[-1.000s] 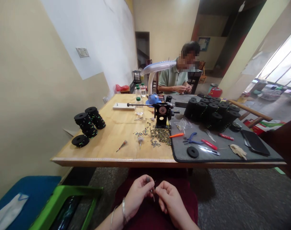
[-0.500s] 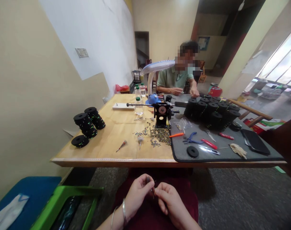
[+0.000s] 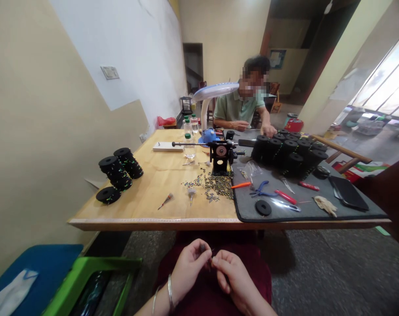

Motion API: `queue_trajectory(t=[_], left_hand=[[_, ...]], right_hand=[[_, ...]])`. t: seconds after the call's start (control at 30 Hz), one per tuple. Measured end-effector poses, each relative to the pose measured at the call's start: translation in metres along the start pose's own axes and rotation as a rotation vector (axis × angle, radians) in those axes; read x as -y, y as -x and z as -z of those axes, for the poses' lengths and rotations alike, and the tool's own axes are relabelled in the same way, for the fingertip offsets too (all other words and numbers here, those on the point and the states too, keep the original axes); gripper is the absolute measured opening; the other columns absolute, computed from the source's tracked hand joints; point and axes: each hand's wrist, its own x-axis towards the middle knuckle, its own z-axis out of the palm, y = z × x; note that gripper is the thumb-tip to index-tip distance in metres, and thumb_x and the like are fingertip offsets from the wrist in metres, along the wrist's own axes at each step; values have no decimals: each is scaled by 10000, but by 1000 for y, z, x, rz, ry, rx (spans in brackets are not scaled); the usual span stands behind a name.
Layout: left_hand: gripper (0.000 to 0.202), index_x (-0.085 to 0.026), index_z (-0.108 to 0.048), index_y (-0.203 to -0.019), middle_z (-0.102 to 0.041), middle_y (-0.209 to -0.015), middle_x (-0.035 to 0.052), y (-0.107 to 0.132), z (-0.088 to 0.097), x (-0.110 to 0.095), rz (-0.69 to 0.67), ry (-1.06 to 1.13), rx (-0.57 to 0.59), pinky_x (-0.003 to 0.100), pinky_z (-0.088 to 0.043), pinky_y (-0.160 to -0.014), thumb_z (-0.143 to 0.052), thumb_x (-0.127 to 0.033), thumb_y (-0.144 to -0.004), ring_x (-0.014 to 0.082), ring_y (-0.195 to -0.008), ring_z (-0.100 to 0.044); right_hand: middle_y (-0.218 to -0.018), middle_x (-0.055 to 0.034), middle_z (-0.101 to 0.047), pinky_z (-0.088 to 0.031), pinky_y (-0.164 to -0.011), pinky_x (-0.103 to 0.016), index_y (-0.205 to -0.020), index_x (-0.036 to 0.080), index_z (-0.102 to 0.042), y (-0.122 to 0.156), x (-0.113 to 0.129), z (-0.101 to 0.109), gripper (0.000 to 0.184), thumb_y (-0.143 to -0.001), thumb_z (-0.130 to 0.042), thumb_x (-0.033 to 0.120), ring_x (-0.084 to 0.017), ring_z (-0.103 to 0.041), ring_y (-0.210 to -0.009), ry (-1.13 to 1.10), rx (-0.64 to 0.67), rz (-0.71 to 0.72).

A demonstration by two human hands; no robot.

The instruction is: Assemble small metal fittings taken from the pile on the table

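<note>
Over my lap, below the table's front edge, my left hand point(image 3: 188, 267) and my right hand point(image 3: 230, 274) meet fingertip to fingertip. Both pinch a tiny dark piece point(image 3: 208, 259) between thumb and fingers; I cannot make out what it is. A metal bangle sits on my left wrist. On the wooden table point(image 3: 147, 206) ahead lies a scatter of small metal parts point(image 3: 215, 186) in front of a black hand-crank winder point(image 3: 221, 156).
Black spools point(image 3: 119, 169) stand at the table's left, many more point(image 3: 290, 153) on the grey mat point(image 3: 304, 210) at the right, with pliers point(image 3: 261, 189) and red-handled tools. Another person point(image 3: 244, 107) sits at the far end. A green crate point(image 3: 97, 281) stands left of my knees.
My hands stay pinched together over my lap, barely shifting. The person across the table has reached a hand out to the black spools.
</note>
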Motion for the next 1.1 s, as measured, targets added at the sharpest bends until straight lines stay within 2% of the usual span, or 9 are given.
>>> queue_trajectory(t=[0.33, 0.5, 0.63, 0.77, 1.1], left_hand=[[139, -161, -554, -767, -569, -680, -4, 3, 1, 5, -118, -155, -22, 238, -441, -591, -601, -290, -789, 129, -617, -534], [122, -162, -585, -764, -598, -730, 20, 4, 3, 9, -187, -292, -56, 235, -445, -620, -597, -277, -799, 141, -663, -546], [132, -167, -606, -760, -612, -721, 25, 7, 3, 5, -227, -409, -62, 233, -421, -615, -582, -287, -810, 146, -655, -538], [156, -171, -625, -754, -627, -716, 35, 9, 1, 0, -228, -483, -55, 240, -400, -608, -572, -303, -819, 158, -656, -538], [122, -174, -628, -718, -627, -683, 32, 9, -1, -5, -222, -533, -41, 239, -377, -583, -590, -262, -795, 156, -624, -531]], right_hand=[[-312, 101, -389, -95, -319, -170, -666, 166, -499, -2, -1, 0, 460, -655, -739, 558, -18, -172, -256, -79, -3, 10], [-332, 95, -409, -86, -330, -168, -673, 175, -464, -1, 0, -1, 522, -632, -732, 621, -21, -201, -278, -12, -71, 18], [-349, 91, -430, -98, -335, -164, -737, 169, -474, -1, 1, -1, 531, -670, -685, 651, -27, -223, -287, 70, -96, 48], [-357, 91, -440, -107, -332, -165, -804, 165, -488, -1, 3, -2, 548, -677, -659, 670, -37, -240, -286, 128, -99, 60], [-345, 103, -408, -99, -330, -165, -762, 179, -467, 0, 4, -2, 502, -690, -654, 640, -33, -222, -288, 147, -141, 87]])
